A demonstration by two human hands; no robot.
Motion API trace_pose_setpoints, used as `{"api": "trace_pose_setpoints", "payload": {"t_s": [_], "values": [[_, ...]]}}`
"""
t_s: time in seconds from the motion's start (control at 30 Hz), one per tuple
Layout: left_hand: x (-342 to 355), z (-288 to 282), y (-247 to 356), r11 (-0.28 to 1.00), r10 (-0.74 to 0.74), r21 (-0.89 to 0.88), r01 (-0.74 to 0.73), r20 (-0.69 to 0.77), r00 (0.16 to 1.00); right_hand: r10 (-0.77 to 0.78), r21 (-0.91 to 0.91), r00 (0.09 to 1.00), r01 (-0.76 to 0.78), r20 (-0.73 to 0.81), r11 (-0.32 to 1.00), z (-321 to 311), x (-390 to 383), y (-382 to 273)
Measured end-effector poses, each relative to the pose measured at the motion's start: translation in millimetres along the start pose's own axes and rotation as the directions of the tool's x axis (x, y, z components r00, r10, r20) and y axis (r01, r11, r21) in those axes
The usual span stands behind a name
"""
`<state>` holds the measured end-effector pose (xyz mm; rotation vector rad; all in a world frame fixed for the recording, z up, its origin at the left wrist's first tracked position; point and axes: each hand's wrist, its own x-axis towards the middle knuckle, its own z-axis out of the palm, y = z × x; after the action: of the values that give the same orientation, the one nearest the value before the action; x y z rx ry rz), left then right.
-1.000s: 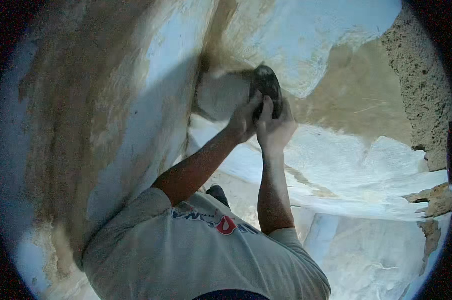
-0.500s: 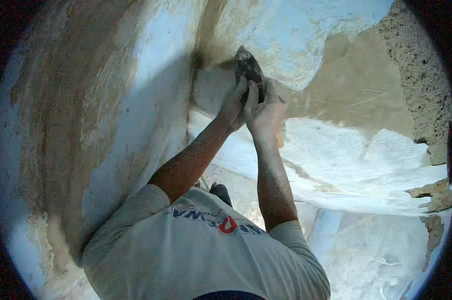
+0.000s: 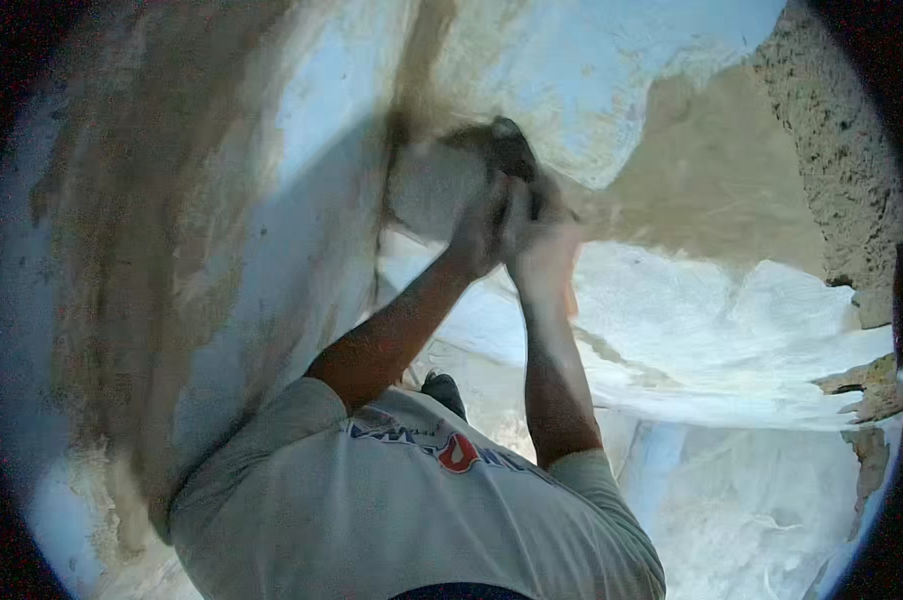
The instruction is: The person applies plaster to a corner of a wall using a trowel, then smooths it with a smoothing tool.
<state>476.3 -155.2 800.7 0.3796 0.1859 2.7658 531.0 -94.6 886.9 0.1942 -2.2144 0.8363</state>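
Observation:
A dark, elongated object [image 3: 512, 150] with a rounded far end is held up against the patchy wall surface [image 3: 447, 180]. Its kind cannot be made out, as my fingers cover its near part and the picture is smeared. Closed on its left side is my left hand [image 3: 480, 225]. My right hand [image 3: 544, 235] grips it from the right, close beside the left one, with some fingers blurred by motion. Both forearms reach up and away from my body.
A stained wall [image 3: 222, 250] with brown and pale blue patches stands close on my left. At right, rough broken plaster [image 3: 832, 150] borders a smooth tan area. A whitish curved ledge [image 3: 692, 320] runs below it. One dark shoe [image 3: 444, 392] shows beyond my shirt.
Both hands and the dark object have shifted a little toward me and slightly right. The object looks shorter from this angle, and the hands are more blurred.

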Motion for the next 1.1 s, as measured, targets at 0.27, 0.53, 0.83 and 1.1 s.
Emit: {"api": "trace_pose_setpoints", "payload": {"t_s": [0.27,0.53,0.83,1.1], "values": [[-10.9,19.4,-11.9,0.937,0.109,0.336,-0.095,-0.021,0.994,0.083,0.037,0.996,-0.083,-0.007,0.996,-4.1,-3.1,-1.6],[3.6,-8.5,-7.8,0.994,-0.111,-0.016,0.113,0.094,0.989,-0.091,0.042,0.996,0.09,0.016,0.995,-10.1,2.6,14.2],[-9.8,10.6,-8.8,0.998,-0.055,-0.016,0.053,-0.074,0.996,0.011,-0.001,1.0,-0.011,0.008,1.0,-7.9,-5.0,10.6],[-7.7,-2.0,-12.0,0.999,-0.042,0.024,0.043,-0.013,0.999,-0.05,0.008,0.999,0.05,0.012,0.999,-1.9,-2.9,17.2]]}}
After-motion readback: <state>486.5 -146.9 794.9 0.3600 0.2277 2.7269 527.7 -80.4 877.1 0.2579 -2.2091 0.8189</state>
